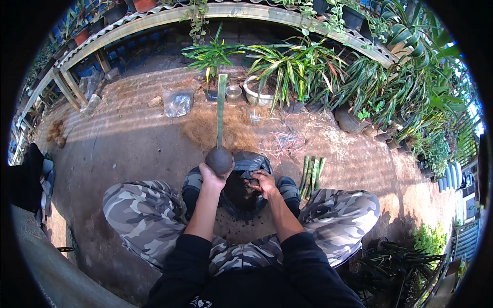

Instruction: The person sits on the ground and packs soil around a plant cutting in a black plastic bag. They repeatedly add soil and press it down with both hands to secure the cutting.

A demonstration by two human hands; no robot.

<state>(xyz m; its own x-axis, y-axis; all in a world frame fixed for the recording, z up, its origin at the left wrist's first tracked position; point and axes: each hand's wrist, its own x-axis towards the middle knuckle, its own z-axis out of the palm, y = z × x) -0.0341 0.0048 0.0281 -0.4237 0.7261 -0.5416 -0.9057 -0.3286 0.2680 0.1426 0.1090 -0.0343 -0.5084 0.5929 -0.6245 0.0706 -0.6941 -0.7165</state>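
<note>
Dark soil (239,194) sits beside the right hand (263,184), whose grip is half-curled, contents unclear; nearer the ball, the left hand (213,178) has its grip cupped under the round ball (219,160), just left of frame centre, its long leaf piece (221,110) pointing toward the upper edge.

- A matt, earthy surface is shown by the dark ball (220,161).
- A smooth finish is seen on the leaf piece (221,113).
- The black bag (255,161) is made of glossy, creased plastic, and crumbly, matt soil (239,191) is held in it.
- Rough, stringy fibre is seen in the brown heap (197,127).
- The trousers (141,210) are made of matt cloth.
</note>
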